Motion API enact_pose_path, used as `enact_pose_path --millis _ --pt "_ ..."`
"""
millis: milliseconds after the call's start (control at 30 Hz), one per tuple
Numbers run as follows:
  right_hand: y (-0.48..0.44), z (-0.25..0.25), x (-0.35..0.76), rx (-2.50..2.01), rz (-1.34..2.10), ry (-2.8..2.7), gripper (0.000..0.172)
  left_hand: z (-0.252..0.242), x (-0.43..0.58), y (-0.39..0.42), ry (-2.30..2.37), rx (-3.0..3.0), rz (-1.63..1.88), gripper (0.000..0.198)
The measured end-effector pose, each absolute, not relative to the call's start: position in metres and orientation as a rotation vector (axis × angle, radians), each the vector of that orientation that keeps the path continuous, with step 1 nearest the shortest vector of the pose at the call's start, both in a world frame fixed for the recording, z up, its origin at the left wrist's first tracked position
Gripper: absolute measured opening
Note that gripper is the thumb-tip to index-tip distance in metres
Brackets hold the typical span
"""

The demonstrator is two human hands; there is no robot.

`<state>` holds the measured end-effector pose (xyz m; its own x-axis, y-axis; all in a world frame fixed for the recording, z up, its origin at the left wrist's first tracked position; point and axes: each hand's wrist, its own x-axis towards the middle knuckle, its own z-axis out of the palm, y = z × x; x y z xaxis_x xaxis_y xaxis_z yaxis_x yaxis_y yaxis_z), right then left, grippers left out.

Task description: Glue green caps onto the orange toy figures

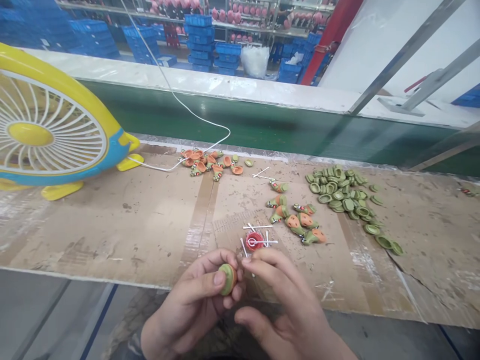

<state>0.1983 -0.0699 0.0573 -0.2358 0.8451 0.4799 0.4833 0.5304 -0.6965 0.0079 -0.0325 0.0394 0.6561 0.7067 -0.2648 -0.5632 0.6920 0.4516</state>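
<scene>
Pinched in my left hand is a small painted figurine, its green oval end turned toward me and orange showing on its right side. My right hand is beside it, thumb well apart from the other fingers, with nothing seen between them. Just beyond my right fingertips sits a red cap with a clear or whitish content. Several cotton swabs lie around and across it. Farther off are several green-and-orange figurines, some with green oval pieces on their ends.
A heap of green oval pieces lies to the right. Orange hollow figurine parts are piled at the back. A yellow-and-blue fan stands at left, its white cable crossing the cardboard-covered table. Metal bars slant at the right.
</scene>
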Motion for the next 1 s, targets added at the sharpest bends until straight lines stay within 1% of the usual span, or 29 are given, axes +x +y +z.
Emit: enact_pose_path --millis 167,233,300,333,367,433,467,500,600,667,700,767,800,833,900,967,1000 --pt "-0.069 0.053 0.183 -1.103 0.502 -1.91 0.043 0.033 0.01 -0.039 0.465 0.47 0.772 0.026" --pt "-0.068 0.054 0.179 -1.086 0.44 -1.92 0.036 0.032 0.011 -0.04 0.491 0.598 0.779 0.034" --pt "-0.066 0.057 0.187 -1.086 0.373 -1.911 0.031 0.034 0.01 -0.036 0.547 0.788 0.769 0.049" --pt "-0.063 0.058 0.197 -1.125 0.319 -1.889 0.029 0.036 0.008 -0.032 0.614 0.924 0.761 0.053" --pt "-0.059 0.058 0.21 -1.215 0.269 -1.857 0.028 0.039 0.006 -0.024 0.718 1.087 0.759 0.052" --pt "-0.046 0.056 0.246 -1.519 0.106 -1.721 0.031 0.047 0.0 0.0 0.995 1.452 0.736 0.036" --pt "-0.037 0.054 0.265 -1.726 0.116 -1.642 0.035 0.051 -0.003 0.016 1.143 1.632 0.711 0.029" --pt "-0.028 0.05 0.285 -1.906 0.124 -1.552 0.041 0.054 -0.005 0.034 1.257 1.789 0.667 0.026" --pt "-0.002 0.038 0.326 -2.235 0.278 -1.395 0.056 0.056 -0.003 0.094 1.529 2.191 0.55 0.026" --pt "0.004 0.034 0.335 -2.262 0.293 -1.384 0.06 0.052 0.004 0.13 1.614 2.271 0.551 0.032" --pt "0.002 0.033 0.333 -2.229 0.22 -1.407 0.061 0.049 0.009 0.145 1.636 2.298 0.548 0.037" --pt "-0.008 0.035 0.32 -2.101 0.049 -1.489 0.056 0.042 0.018 0.167 1.645 2.336 0.534 0.042" --pt "-0.015 0.036 0.311 -2.023 0.044 -1.545 0.05 0.039 0.022 0.173 1.637 2.355 0.521 0.042" --pt "-0.023 0.036 0.301 -1.946 0.128 -1.606 0.045 0.037 0.025 0.177 1.622 2.37 0.508 0.041" --pt "-0.037 0.037 0.279 -1.798 0.469 -1.695 0.037 0.036 0.028 0.179 1.573 2.39 0.498 0.036" --pt "-0.044 0.035 0.26 -1.68 0.758 -1.728 0.034 0.037 0.028 0.172 1.503 2.398 0.524 0.037" --pt "-0.045 0.034 0.252 -1.646 0.824 -1.734 0.033 0.039 0.027 0.166 1.463 2.397 0.546 0.039"
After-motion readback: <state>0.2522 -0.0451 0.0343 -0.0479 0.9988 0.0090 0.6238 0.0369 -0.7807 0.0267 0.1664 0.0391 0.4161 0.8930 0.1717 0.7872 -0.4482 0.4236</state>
